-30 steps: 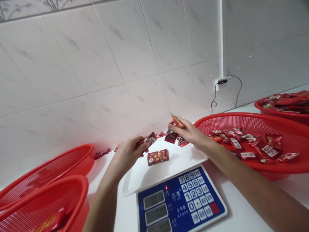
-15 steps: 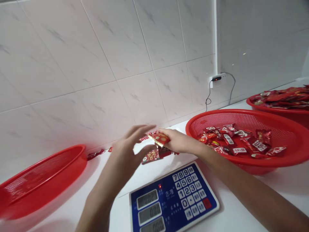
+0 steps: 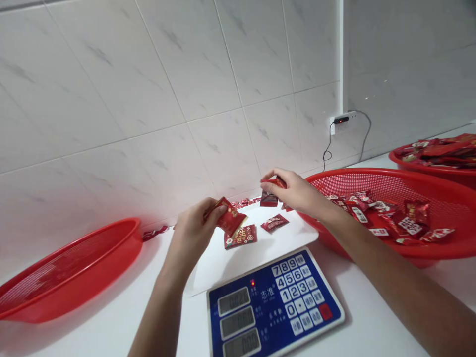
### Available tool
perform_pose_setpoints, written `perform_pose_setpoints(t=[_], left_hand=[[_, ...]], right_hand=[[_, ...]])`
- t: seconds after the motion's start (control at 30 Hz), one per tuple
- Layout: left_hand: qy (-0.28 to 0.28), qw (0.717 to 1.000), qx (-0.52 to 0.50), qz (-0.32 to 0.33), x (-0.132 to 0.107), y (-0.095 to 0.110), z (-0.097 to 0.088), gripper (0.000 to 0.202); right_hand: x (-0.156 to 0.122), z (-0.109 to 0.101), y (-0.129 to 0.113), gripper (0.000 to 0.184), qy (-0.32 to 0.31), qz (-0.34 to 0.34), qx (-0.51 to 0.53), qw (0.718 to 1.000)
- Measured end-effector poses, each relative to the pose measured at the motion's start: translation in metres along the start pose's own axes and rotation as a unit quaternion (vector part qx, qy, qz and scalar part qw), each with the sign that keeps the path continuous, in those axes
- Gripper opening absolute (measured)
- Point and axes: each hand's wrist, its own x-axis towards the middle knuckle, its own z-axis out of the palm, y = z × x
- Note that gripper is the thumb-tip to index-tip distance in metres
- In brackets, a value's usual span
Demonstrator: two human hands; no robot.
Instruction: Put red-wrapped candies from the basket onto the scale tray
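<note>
My left hand (image 3: 199, 225) is closed on a small red packet (image 3: 231, 217) with gold print, held above the white pan (image 3: 215, 270) of a digital scale. My right hand (image 3: 288, 191) pinches a dark red candy wrapper packet (image 3: 268, 198) over the pan's far right part; something red also shows between its fingers. On the pan lie a flat red printed packet (image 3: 240, 237) and a smaller dark red wrapped candy (image 3: 274, 223). Another red piece is partly hidden below my right hand. The scale's blue keypad panel (image 3: 273, 307) faces me with its displays lit.
A red basket (image 3: 442, 196) of wrapped candies stands at right, with another red basket (image 3: 399, 161) of packets behind. At left is a red basket (image 3: 74, 277). Several red wrapped pieces (image 3: 154, 233) lie along the tiled wall. A socket with a cable (image 3: 329, 144) hangs there.
The red gold-printed packet has passed from my right hand to my left. My right hand has moved right and up and now holds a dark red packet. More of the pan shows.
</note>
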Motion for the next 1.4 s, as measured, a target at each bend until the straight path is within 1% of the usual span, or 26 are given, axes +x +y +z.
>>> perform_pose_setpoints(t=[0.07, 0.13, 0.2, 0.23, 0.3, 0.37, 0.43, 0.5, 0.53, 0.57, 0.6, 0.7, 0.77, 0.83, 0.9, 1.0, 1.13, 1.23, 1.33, 1.4], left_hand=[[-0.042, 0.998, -0.039, -0.012, 0.001, -0.003, 0.01, 0.028], [-0.06, 0.995, -0.074, -0.016, 0.002, -0.004, 0.022, 0.026], [-0.074, 0.995, -0.071, -0.019, 0.002, -0.006, 0.029, 0.023], [-0.07, 0.996, -0.056, -0.022, 0.003, -0.007, 0.03, 0.023], [-0.024, 0.999, -0.021, -0.021, 0.003, -0.009, 0.023, 0.025], [0.061, 0.998, -0.021, -0.015, 0.001, -0.007, 0.006, 0.028], [0.137, 0.989, -0.06, -0.015, -0.003, 0.0, -0.013, 0.028], [0.183, 0.979, -0.093, -0.012, -0.009, 0.01, -0.027, 0.025], [0.188, 0.977, -0.102, -0.003, -0.013, 0.016, -0.031, 0.022], [0.176, 0.978, -0.107, 0.009, -0.015, 0.021, -0.032, 0.021], [0.149, 0.982, -0.113, 0.022, -0.018, 0.026, -0.03, 0.02], [0.03, 0.988, -0.137, 0.056, -0.021, 0.036, -0.018, 0.021], [-0.017, 0.987, -0.134, 0.082, -0.022, 0.04, -0.008, 0.02], [-0.021, 0.989, -0.111, 0.1, -0.022, 0.041, -0.002, 0.016], [-0.005, 0.991, -0.088, 0.105, -0.022, 0.04, 0.0, 0.013], [0.013, 0.991, -0.078, 0.106, -0.022, 0.038, -0.001, 0.011], [0.014, 0.991, -0.076, 0.106, -0.023, 0.04, -0.004, 0.011], [0.012, 0.992, -0.073, 0.105, -0.024, 0.041, -0.004, 0.011], [0.005, 0.994, -0.058, 0.097, -0.023, 0.041, -0.002, 0.015], [-0.011, 0.996, -0.036, 0.084, -0.021, 0.039, 0.0, 0.021]], right_hand=[[0.001, -0.006, -0.004, 0.015, 0.033, -0.009, -0.006, 0.999], [0.0, -0.007, -0.007, 0.017, 0.04, -0.005, -0.004, 0.999], [-0.001, -0.006, -0.007, 0.017, 0.038, -0.006, -0.001, 0.999], [-0.001, -0.005, -0.006, 0.017, 0.036, -0.01, 0.001, 0.999], [-0.001, -0.002, -0.006, 0.018, 0.039, -0.023, 0.012, 0.999], [-0.001, 0.0, -0.007, 0.019, 0.051, -0.05, 0.045, 0.996], [-0.003, 0.002, -0.011, 0.021, 0.071, -0.08, 0.1, 0.989], [-0.004, 0.004, -0.015, 0.024, 0.085, -0.096, 0.16, 0.979], [-0.005, 0.005, -0.018, 0.025, 0.089, -0.095, 0.184, 0.974], [-0.007, 0.007, -0.019, 0.027, 0.087, -0.091, 0.203, 0.971], [-0.008, 0.009, -0.021, 0.028, 0.081, -0.086, 0.218, 0.969], [-0.013, 0.016, -0.023, 0.029, 0.051, -0.084, 0.245, 0.964], [-0.017, 0.021, -0.024, 0.03, 0.029, -0.095, 0.235, 0.967], [-0.022, 0.025, -0.027, 0.029, 0.012, -0.102, 0.205, 0.973], [-0.025, 0.028, -0.029, 0.028, -0.005, -0.101, 0.183, 0.978], [-0.025, 0.03, -0.028, 0.028, -0.023, -0.106, 0.188, 0.976], [-0.021, 0.03, -0.025, 0.028, -0.043, -0.127, 0.203, 0.97], [-0.019, 0.029, -0.025, 0.025, -0.042, -0.129, 0.198, 0.971], [-0.019, 0.029, -0.024, 0.026, -0.053, -0.105, 0.194, 0.974], [-0.018, 0.03, -0.021, 0.025, -0.067, -0.07, 0.195, 0.976]])
